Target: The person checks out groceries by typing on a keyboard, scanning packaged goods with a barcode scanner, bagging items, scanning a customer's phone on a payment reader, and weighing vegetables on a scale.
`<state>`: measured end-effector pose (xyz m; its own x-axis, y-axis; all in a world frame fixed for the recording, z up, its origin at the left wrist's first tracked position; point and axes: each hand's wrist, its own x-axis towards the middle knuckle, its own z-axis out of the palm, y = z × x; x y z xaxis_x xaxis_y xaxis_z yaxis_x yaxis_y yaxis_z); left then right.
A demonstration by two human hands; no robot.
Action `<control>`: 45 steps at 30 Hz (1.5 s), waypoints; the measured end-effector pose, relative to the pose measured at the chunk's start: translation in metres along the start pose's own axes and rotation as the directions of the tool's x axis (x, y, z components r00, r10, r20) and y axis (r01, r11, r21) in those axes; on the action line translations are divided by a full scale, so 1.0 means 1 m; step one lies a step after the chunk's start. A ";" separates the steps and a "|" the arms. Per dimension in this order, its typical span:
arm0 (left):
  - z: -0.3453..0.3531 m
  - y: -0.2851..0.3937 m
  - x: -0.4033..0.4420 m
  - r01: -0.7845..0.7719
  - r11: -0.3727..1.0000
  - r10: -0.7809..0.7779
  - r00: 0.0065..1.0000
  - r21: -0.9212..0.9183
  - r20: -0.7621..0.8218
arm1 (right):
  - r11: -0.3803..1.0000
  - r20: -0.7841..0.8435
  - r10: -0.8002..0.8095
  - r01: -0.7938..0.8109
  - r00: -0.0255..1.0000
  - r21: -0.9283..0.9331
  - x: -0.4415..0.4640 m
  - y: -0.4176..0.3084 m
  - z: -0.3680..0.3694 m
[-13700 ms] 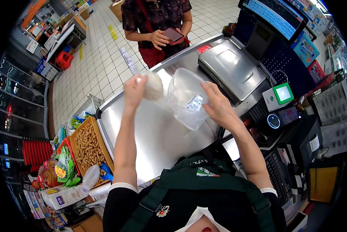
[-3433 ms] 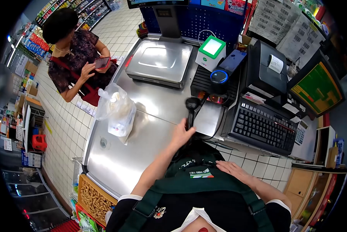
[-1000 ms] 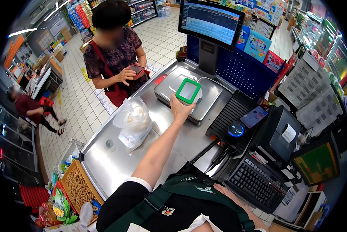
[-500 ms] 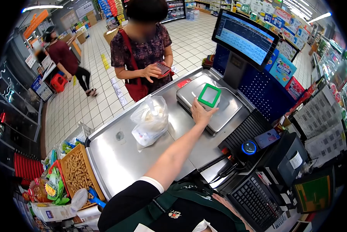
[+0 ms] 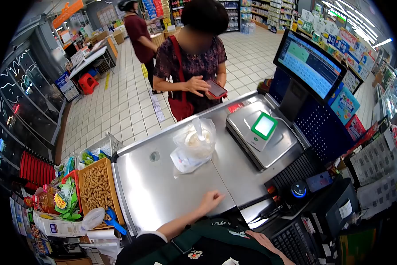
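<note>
Green-framed device (image 5: 263, 129) rests on a scale (image 5: 281, 148) atop the steel counter (image 5: 163, 194), mid-frame; tiled floor (image 5: 119, 115), upper left. Left hand (image 5: 211, 201) loosely fisted; right hand's (image 5: 265, 244) grip cannot be told.

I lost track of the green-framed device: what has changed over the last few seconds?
The green-framed device has moved from beside the metal scale onto it. The left hand has let it go and drawn back toward the apron. The plastic bag stays on the counter, and the right hand stays by the apron.
</note>
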<state>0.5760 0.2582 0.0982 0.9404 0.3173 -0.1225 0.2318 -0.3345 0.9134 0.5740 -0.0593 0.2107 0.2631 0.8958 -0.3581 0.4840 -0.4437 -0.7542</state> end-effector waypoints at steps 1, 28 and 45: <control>-0.011 -0.003 -0.014 0.053 0.998 -0.054 0.998 0.046 0.021 | 1.000 0.009 -0.018 0.018 1.000 -0.011 -0.002 0.011 0.006; 0.004 -0.001 0.026 0.328 0.942 -0.269 0.622 0.068 0.736 | 0.953 0.138 0.143 -0.175 0.980 0.249 0.003 0.009 0.000; 0.004 -0.004 0.027 0.387 0.920 -0.304 0.622 0.054 0.722 | 0.975 -0.075 -0.064 0.046 0.995 -0.215 0.004 -0.012 -0.004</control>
<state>0.6013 0.2642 0.0898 0.6937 -0.3412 -0.6343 0.5912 -0.2333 0.7721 0.5728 -0.0501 0.2208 0.2935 0.9180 -0.2668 0.6641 -0.3966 -0.6338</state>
